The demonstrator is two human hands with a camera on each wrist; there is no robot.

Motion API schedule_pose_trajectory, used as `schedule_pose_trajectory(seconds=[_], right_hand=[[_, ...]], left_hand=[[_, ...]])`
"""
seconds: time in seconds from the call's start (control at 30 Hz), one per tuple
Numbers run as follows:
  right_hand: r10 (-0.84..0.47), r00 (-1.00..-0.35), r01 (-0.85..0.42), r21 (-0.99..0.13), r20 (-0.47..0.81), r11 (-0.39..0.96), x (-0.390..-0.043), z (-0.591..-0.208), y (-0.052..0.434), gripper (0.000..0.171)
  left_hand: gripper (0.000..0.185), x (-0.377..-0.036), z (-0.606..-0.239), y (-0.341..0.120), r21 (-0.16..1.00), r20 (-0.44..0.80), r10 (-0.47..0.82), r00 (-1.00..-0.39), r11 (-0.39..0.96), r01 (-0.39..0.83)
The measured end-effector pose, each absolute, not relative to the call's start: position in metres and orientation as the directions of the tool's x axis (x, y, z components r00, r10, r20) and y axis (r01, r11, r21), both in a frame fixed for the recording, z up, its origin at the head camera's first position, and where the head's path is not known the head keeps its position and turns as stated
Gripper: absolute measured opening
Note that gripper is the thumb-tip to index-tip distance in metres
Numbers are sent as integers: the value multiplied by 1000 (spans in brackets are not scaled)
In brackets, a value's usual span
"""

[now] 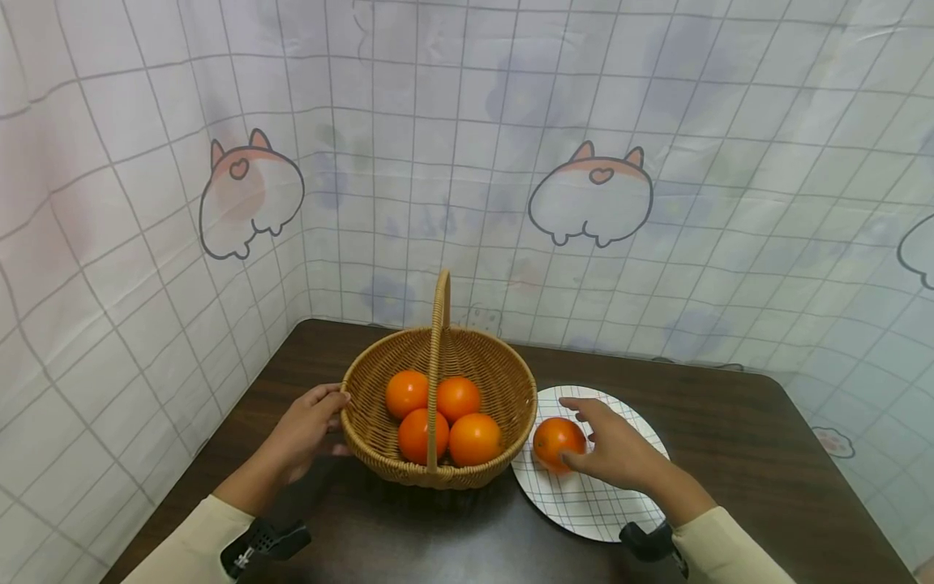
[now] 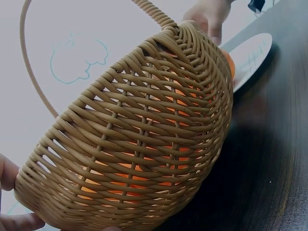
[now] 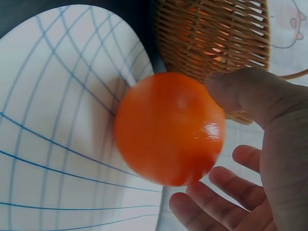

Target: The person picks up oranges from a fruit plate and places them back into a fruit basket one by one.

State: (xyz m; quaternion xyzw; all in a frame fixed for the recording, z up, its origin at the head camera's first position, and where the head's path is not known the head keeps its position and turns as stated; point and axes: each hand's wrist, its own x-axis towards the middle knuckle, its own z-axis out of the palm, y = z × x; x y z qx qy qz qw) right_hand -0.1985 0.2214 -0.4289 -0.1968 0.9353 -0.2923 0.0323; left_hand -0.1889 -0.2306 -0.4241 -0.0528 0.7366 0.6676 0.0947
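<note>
A wicker basket (image 1: 516,381) with an arched handle stands on the table, holding several oranges (image 1: 475,439). At its left side my left hand (image 1: 310,430) grips the rim. In the left wrist view, the basket's woven side (image 2: 139,130) fills most of the picture, with fingers at its lower left edge. A single orange (image 1: 559,443) sits on a round white plate (image 1: 613,511) with a grid pattern, right of the basket. Around that orange my right hand (image 1: 620,446) is spread, thumb and fingers apart. The right wrist view shows the thumb at the side of the orange (image 3: 168,130).
The dark wooden table (image 1: 737,454) runs up to a white grid-patterned curtain (image 1: 467,162) at the back and left. Between the basket and the plate there is hardly any gap. The basket's handle (image 1: 440,324) rises above the oranges.
</note>
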Motion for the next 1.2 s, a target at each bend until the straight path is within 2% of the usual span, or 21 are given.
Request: schedule_pose_trajectory(seconds=[0.7,1.2], right_hand=[[-389,-919,-361,-544,67,758,-202,-454,222,80],[-407,-903,-415,-521,137,745,-203,-439,229,80]], left_hand=[[52,-191,-425,-231,970,-221,47,-974,117,-215],[52,-190,-425,-231,973,-211,44,-976,105,-206]])
